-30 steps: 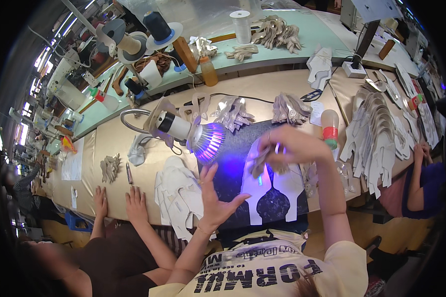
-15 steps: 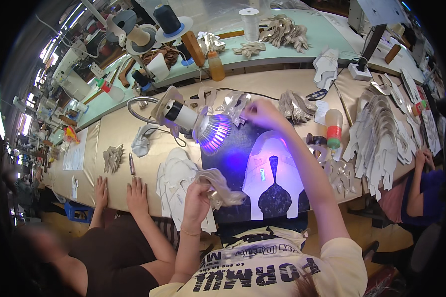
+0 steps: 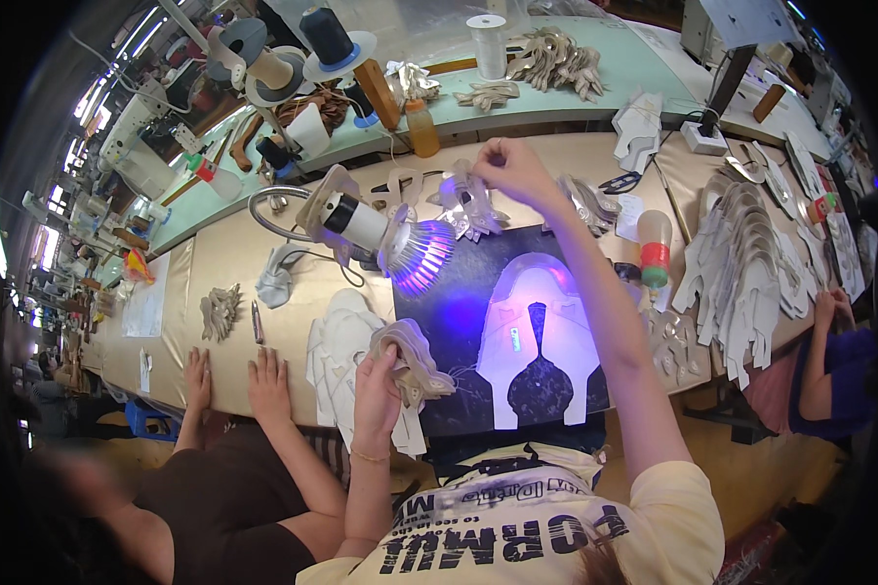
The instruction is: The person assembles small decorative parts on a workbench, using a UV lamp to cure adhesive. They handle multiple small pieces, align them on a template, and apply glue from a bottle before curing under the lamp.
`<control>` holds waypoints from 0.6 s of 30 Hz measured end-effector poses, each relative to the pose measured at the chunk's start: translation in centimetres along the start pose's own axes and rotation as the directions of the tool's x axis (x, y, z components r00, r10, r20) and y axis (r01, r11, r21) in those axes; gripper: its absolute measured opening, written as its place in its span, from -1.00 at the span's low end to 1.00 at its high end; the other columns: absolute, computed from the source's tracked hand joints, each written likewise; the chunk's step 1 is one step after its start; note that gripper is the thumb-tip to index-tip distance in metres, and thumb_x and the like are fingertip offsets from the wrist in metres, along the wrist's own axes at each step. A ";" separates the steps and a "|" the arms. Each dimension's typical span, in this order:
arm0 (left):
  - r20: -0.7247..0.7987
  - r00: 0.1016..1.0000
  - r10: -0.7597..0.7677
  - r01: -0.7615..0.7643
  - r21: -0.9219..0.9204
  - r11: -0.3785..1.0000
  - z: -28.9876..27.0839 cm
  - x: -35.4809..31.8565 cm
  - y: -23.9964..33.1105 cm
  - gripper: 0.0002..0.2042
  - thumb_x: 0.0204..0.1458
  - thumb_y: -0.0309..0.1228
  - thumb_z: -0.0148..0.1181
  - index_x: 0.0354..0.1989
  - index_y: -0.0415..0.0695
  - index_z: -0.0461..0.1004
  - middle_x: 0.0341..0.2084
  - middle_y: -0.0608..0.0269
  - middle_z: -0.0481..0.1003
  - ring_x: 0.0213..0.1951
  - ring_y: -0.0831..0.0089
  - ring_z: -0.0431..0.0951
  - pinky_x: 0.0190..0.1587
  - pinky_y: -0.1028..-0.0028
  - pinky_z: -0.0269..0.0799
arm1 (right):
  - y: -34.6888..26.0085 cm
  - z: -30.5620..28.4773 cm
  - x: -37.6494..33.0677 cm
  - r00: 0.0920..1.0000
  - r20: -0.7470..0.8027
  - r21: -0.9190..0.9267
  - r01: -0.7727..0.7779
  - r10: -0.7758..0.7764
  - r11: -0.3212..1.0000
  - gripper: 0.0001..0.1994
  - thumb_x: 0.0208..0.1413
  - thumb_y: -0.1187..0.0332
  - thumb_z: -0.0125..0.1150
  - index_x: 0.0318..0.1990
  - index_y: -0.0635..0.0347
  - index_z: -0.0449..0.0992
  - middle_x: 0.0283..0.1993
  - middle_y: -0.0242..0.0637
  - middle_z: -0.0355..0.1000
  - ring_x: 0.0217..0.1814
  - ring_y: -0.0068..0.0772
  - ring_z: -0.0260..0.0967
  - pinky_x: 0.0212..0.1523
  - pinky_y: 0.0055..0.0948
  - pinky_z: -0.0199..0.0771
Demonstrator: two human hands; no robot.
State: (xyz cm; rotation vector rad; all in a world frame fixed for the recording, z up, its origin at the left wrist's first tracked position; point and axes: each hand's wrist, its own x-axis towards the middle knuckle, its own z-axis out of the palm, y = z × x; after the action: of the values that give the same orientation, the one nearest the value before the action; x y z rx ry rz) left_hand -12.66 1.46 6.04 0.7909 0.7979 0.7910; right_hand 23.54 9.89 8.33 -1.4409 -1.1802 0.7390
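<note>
My left hand (image 3: pixel 377 390) grips a small stack of curved beige shoe pieces (image 3: pixel 419 369) above the left edge of a black board (image 3: pixel 434 336). My right hand (image 3: pixel 517 174) is reached out to the far side, fingers pinched at the top of a curved beige shoe piece (image 3: pixel 470 200) over a small silvery pile. Flat on the board lies a white shoe upper (image 3: pixel 566 341) with a dark keyhole-shaped opening, lit violet. A lamp (image 3: pixel 418 255) with a ribbed head hangs over the board's left part.
White shoe parts (image 3: pixel 339 336) are stacked left of the board. Right of it stand a glue bottle (image 3: pixel 655 249) and a long row of layered uppers (image 3: pixel 741 273). A co-worker's hands (image 3: pixel 269 385) rest on the table at left. Thread spools (image 3: pixel 324 39) stand behind.
My right hand has moved farther away over the silvery pile, lifting a curved piece there. My left hand has shifted slightly left, tilting its stack more upright.
</note>
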 end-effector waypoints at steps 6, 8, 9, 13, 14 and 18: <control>0.043 0.999 -0.022 0.023 -0.026 0.999 0.9 0.3 -0.1 -0.75 0.26 -0.40 -0.01 0.00 -0.29 0.42 -0.19 0.09 0.57 -0.21 0.31 0.63 -0.10 0.32 0.60 | -3.0 -4.2 -2.7 0.969 0.228 0.127 -0.123 0.092 0.984 -0.83 0.08 0.43 0.20 -0.17 0.26 0.47 -0.37 -0.27 0.53 -0.34 -0.57 0.50 -0.30 -0.53 0.52; 0.064 0.998 -0.023 0.025 -0.020 0.999 1.1 0.4 -0.3 -0.75 0.26 -0.41 -0.01 0.00 -0.29 0.42 -0.18 0.09 0.56 -0.20 0.31 0.63 -0.09 0.32 0.59 | -2.8 -4.6 -3.3 0.939 0.326 0.075 -0.138 0.107 0.988 -0.81 0.11 0.44 0.16 -0.13 0.28 0.49 -0.34 -0.26 0.53 -0.32 -0.55 0.50 -0.27 -0.51 0.52; 0.072 0.997 -0.027 0.029 -0.018 0.999 1.2 0.4 -0.4 -0.76 0.26 -0.41 -0.01 0.00 -0.29 0.42 -0.18 0.10 0.56 -0.19 0.31 0.63 -0.08 0.32 0.59 | -2.5 -4.6 -3.3 0.935 0.342 0.050 -0.121 0.097 0.991 -0.79 0.13 0.44 0.15 -0.09 0.28 0.49 -0.33 -0.26 0.53 -0.32 -0.55 0.50 -0.26 -0.50 0.52; 0.068 0.997 -0.030 0.032 -0.024 0.999 1.3 0.7 -0.5 -0.75 0.26 -0.42 0.00 0.02 -0.29 0.41 -0.17 0.10 0.56 -0.16 0.32 0.62 -0.05 0.32 0.57 | -0.4 -4.0 -1.5 0.919 0.385 0.080 -0.130 0.089 0.988 -0.71 0.22 0.40 0.11 0.06 0.30 0.46 -0.22 -0.34 0.50 -0.26 -0.56 0.46 -0.21 -0.50 0.50; 0.069 0.997 -0.029 0.031 -0.031 0.999 1.3 0.7 -0.5 -0.75 0.26 -0.42 0.00 0.02 -0.30 0.41 -0.16 0.11 0.55 -0.15 0.32 0.61 -0.04 0.33 0.56 | 0.3 -3.7 -0.5 0.909 0.415 0.154 -0.106 0.033 0.982 -0.69 0.24 0.39 0.10 0.10 0.30 0.44 -0.18 -0.38 0.49 -0.24 -0.57 0.44 -0.18 -0.51 0.49; 0.043 0.999 0.007 -0.006 -0.033 0.999 1.2 0.4 -0.2 -0.75 0.27 -0.45 -0.02 0.05 -0.29 0.40 -0.15 0.18 0.54 -0.13 0.40 0.59 -0.02 0.39 0.53 | 3.8 -0.4 4.0 0.909 0.319 -0.009 -0.282 0.270 0.959 -0.58 0.18 0.26 0.22 0.12 0.32 0.45 -0.17 -0.27 0.53 -0.21 -0.45 0.48 -0.14 -0.45 0.51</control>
State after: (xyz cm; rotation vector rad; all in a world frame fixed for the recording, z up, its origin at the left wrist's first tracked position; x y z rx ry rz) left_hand -11.38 1.38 6.34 0.7796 0.7424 0.7885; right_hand 26.16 13.81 5.35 -1.5123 -1.2059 1.2216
